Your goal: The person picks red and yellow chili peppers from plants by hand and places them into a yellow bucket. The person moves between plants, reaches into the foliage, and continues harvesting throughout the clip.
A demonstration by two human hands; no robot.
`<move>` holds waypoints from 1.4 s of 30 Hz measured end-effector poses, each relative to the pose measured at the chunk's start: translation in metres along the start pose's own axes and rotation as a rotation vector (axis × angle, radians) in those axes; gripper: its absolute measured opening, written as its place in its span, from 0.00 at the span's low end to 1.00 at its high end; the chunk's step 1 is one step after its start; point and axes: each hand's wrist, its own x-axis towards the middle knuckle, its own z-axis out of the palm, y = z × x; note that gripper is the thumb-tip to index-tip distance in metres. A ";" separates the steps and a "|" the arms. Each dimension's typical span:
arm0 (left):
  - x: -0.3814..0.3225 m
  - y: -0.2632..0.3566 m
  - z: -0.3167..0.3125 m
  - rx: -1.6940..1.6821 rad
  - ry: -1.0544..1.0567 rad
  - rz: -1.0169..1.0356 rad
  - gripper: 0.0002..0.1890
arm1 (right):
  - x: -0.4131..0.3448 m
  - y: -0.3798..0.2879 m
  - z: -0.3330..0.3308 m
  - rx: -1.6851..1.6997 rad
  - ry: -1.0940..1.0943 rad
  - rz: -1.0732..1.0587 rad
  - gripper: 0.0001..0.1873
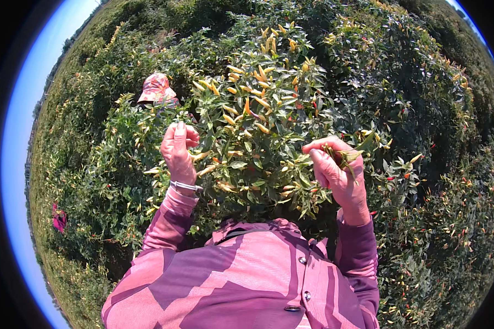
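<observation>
My left hand [179, 149], with a pale bracelet [185, 186] at its wrist, is raised at the left side of a chili pepper plant. Its fingers are curled in and the thumb lies against them; I see nothing between them. Yellow chili peppers [206, 170] hang just to the right of that wrist. On the plant's right side, my right hand [335, 170] grips a small bunch of green stems and leaves [346, 155]. Between both hands stands the chili plant [247, 164], bearing many yellow and some orange upright peppers [263, 100].
Dense chili bushes [432, 246] with red and yellow fruit surround me. Ahead to the left, a person in a patterned pink bucket hat [158, 87] is partly hidden by foliage. A bright pink thing [59, 218], too small to identify, shows at far left.
</observation>
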 end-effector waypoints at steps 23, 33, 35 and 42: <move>-0.009 -0.081 -0.012 -0.320 -0.805 -0.887 0.17 | 0.125 0.046 -0.026 -1.264 -0.211 0.126 0.11; 0.028 -0.070 -0.031 0.712 -0.286 0.029 0.48 | 0.104 0.047 0.002 -0.393 -0.184 0.442 0.06; 0.037 -0.035 -0.004 0.739 -0.112 0.390 0.52 | 0.103 0.053 0.012 -0.351 -0.257 0.575 0.07; 0.037 0.004 0.075 0.745 -0.689 0.707 0.18 | 0.081 0.119 0.055 0.497 -0.016 0.843 0.11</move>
